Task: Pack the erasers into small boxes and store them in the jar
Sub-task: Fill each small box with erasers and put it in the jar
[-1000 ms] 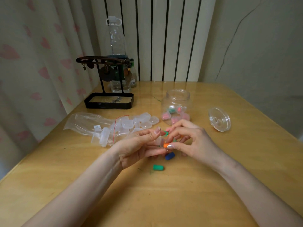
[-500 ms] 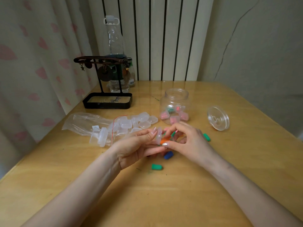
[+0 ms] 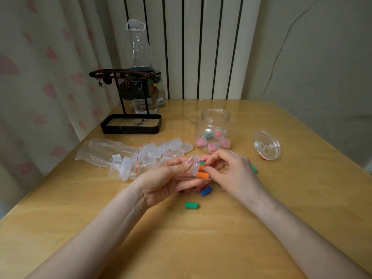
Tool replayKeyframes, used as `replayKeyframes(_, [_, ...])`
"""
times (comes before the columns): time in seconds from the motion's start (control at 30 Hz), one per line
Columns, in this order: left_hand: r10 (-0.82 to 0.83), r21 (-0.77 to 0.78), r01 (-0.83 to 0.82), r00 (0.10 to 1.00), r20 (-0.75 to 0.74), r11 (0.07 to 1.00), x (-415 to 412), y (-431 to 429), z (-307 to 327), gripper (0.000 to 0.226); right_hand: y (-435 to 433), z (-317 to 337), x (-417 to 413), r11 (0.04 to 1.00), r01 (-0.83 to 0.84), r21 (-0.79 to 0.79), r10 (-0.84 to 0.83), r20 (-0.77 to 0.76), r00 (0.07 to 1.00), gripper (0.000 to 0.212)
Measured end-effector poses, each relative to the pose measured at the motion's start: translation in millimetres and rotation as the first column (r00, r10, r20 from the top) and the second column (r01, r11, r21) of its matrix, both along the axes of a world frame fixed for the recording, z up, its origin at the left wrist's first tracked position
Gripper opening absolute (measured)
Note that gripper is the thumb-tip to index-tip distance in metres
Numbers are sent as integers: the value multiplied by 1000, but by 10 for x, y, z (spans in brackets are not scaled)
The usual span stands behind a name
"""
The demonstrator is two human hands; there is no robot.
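Note:
My left hand (image 3: 171, 178) holds a small clear box (image 3: 194, 165) with its lid standing open. An orange eraser (image 3: 202, 174) lies in the box, and the fingertips of my right hand (image 3: 231, 174) pinch its end. A blue eraser (image 3: 205, 191) and a green eraser (image 3: 191, 205) lie loose on the table just below my hands; another green one (image 3: 254, 168) peeks out behind my right hand. The open clear jar (image 3: 213, 130) stands just beyond, with several filled boxes inside. Its lid (image 3: 266, 144) lies to its right.
A pile of empty clear boxes (image 3: 161, 152) spills from a plastic bag (image 3: 104, 150) left of my hands. A black jewellery stand (image 3: 130, 123) and a plastic bottle (image 3: 141, 63) stand at the back left. The wooden table (image 3: 201, 248) meets a radiator and wall behind.
The orange eraser has gone from my right fingertips down into the open box in my left hand. Both hands stay close together above the loose erasers.

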State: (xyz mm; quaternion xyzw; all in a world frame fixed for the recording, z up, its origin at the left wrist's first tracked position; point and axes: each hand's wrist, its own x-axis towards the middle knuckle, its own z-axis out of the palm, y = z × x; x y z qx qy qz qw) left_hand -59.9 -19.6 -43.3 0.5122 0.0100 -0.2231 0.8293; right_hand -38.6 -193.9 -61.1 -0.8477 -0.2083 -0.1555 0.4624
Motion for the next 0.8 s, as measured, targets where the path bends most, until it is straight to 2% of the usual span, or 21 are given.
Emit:
replayKeyframes(0.13, [17, 10, -17, 1000, -3, 1000, 3, 8, -11, 28, -58, 50, 6, 997, -67, 41, 70, -76, 995, 8])
replayKeyframes(0.23, [23, 26, -23, 1000, 4, 999, 18, 12, -7, 24, -85, 48, 1, 993, -109, -53, 106, -58, 993, 13])
replayKeyframes(0.37, [30, 44, -31, 1000, 7, 999, 23, 4, -20, 24, -57, 13, 1, 989, -88, -116, 85, -23, 996, 13])
replayKeyframes(0.47, [32, 89, -33, 999, 18, 995, 12, 9, -34, 35, -53, 57, -19, 987, -111, -119, 104, -60, 993, 19])
replayKeyframes(0.5, [34, 106, -36, 999, 21, 994, 12, 11, -39, 38, -66, 88, -22, 988, -135, -70, 128, -102, 987, 22])
replayKeyframes(0.57, [57, 124, -59, 998, 22, 990, 18, 20, -38, 34, -139, 153, 19, 979, -137, 152, 163, -175, 971, 22])
replayKeyframes(0.63, [103, 125, -106, 994, 27, 987, 40, 42, -17, 34, -281, 177, 133, 954, 6, 301, 47, -169, 984, 16])
replayKeyframes(0.67, [120, 132, -123, 992, 34, 984, 61, 52, 13, 38, -354, 150, 207, 956, 88, 279, -49, -146, 988, 13])
replayKeyframes(0.73, [121, 168, -130, 991, 63, 977, 153, 58, 114, 36, -452, 40, 335, 978, 200, 53, -198, -39, 979, 15])
replayKeyframes(0.8, [133, 243, -165, 981, 141, 956, 313, 36, 265, 31, -464, -91, 415, 969, 180, -170, -174, 49, 984, 22])
